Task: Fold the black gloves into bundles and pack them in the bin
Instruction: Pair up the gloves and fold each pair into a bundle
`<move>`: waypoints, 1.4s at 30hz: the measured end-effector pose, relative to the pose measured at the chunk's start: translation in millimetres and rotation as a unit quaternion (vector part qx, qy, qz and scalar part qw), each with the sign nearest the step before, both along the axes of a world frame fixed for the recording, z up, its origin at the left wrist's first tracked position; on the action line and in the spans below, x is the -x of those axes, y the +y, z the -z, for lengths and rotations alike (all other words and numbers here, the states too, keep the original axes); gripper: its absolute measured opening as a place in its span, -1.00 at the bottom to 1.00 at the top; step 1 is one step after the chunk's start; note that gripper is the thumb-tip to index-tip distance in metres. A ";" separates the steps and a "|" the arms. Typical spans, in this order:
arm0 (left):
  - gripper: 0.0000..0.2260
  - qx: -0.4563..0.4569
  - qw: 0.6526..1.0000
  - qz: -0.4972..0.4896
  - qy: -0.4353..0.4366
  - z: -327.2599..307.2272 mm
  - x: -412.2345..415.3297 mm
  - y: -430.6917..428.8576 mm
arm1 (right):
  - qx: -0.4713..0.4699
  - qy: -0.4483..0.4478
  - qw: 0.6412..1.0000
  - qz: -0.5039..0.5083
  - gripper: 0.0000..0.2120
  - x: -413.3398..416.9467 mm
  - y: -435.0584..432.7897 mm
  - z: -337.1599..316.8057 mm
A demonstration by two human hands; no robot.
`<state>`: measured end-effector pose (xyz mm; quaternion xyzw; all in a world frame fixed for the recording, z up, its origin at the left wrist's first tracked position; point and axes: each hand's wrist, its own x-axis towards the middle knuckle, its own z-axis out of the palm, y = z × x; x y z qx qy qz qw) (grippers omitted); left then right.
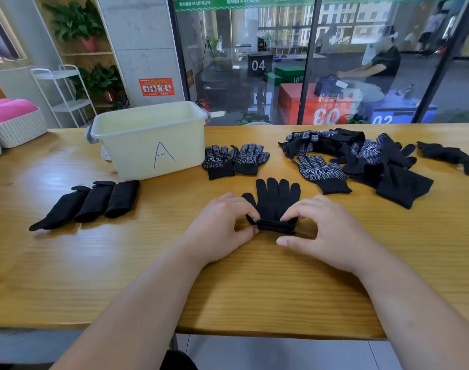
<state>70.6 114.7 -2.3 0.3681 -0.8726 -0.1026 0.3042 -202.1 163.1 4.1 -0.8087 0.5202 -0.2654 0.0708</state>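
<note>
A black glove (274, 198) lies flat in the middle of the wooden table (121, 263), fingers pointing away from me, its cuff rolled up at the near end. My left hand (222, 225) pinches the left end of the rolled cuff. My right hand (324, 231) pinches the right end. Three folded black bundles (94, 202) lie side by side at the left. The pale yellow bin (150, 137) marked "A" stands behind them. Two dotted gloves (234, 160) lie flat beside the bin. A loose pile of black gloves (361, 161) sits at the right.
A single black glove (448, 157) lies at the far right. White woven baskets (17, 129) with pink fabric stand at the table's left end. A glass wall runs behind the table. The near table edge crosses below my forearms.
</note>
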 end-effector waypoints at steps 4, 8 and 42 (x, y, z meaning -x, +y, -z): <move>-0.93 -0.001 1.000 -0.001 0.009 0.2 1.7 -0.1 | 0.022 0.002 0.999 0.040 -0.86 -2.0 -3.6 2.2; -0.95 -0.019 1.000 -0.009 0.021 -0.9 4.1 2.3 | 0.005 -0.029 0.997 0.069 -0.92 -3.6 -2.6 -0.3; -0.61 0.063 0.987 -0.084 -0.124 3.9 16.5 1.6 | 0.020 0.088 0.993 0.080 -0.64 -9.1 -1.6 1.0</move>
